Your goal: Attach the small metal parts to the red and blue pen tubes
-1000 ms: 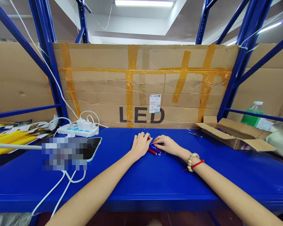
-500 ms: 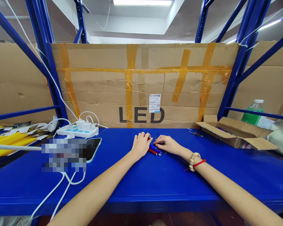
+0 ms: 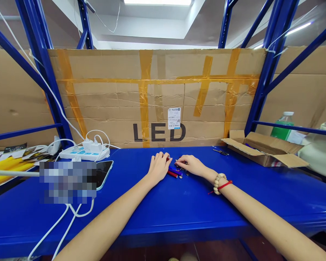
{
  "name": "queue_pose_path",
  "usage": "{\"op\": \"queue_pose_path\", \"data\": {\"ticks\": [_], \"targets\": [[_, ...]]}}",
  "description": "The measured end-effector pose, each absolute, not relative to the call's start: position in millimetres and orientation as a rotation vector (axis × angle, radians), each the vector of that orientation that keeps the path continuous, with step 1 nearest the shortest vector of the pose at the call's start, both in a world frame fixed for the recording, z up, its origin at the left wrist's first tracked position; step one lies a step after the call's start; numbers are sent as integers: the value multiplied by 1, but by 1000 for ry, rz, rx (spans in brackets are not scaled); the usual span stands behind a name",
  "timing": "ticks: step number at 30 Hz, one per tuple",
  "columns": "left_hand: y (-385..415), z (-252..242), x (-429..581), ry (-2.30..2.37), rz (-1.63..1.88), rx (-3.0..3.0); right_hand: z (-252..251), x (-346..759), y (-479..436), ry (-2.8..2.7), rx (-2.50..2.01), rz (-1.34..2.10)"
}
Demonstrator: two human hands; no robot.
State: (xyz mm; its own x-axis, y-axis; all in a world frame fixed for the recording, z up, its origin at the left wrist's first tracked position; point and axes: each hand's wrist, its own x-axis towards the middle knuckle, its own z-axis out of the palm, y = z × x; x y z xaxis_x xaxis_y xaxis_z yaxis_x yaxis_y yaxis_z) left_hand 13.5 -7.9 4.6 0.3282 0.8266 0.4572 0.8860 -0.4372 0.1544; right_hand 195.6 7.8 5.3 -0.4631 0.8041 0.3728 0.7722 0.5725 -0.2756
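**Hands hold their place at the pens while the view slides left**

Everything sits slightly further left than 0.5 s ago, because the camera has turned a little. The 2 hands have barely shifted on the blue desk [image 3: 179, 214].

Much of the work is covered. The left hand [image 3: 159, 167] lies palm down with its fingers curled over the far-left ends of the pens. Whether it grips them or only rests on them cannot be told. The right hand [image 3: 191, 166] has its fingertips drawn narrowly together over some small dark pieces [image 3: 180, 161]. These are too small to identify, and an actual pinch cannot be made out. A pixelated patch [image 3: 67, 181] hides whatever lies at near left and covers part of the phone [image 3: 104, 171].

Between the hands lie 2 pens side by side, at mid-desk and toward its far edge. The red pen [image 3: 172, 174] is nearer and the blue pen [image 3: 175, 170] is just beyond it. Their long axes run diagonally from far left, under the left hand, to near right. Which end is the tip is unclear.

A bead bracelet [image 3: 218, 183] circles the right wrist. A power strip [image 3: 83, 153] sits at far left, and an open cardboard box [image 3: 263, 150] at far right, with a green bottle [image 3: 282, 128] behind it.
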Motion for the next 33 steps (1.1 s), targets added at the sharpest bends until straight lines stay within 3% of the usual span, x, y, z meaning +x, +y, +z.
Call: {"op": "queue_pose_path", "data": {"ticks": [15, 25, 33], "targets": [[-6, 3, 14, -1593, -758, -2469, 9, 196, 6, -2269, -1463, 44], [-2, 3, 13, -1496, -804, -2509, 10, 189, 5, -2186, -1592, 298], [-5, 4, 13, -1510, -774, -2500, 11, 191, 4, -2211, -1576, 299]]}}
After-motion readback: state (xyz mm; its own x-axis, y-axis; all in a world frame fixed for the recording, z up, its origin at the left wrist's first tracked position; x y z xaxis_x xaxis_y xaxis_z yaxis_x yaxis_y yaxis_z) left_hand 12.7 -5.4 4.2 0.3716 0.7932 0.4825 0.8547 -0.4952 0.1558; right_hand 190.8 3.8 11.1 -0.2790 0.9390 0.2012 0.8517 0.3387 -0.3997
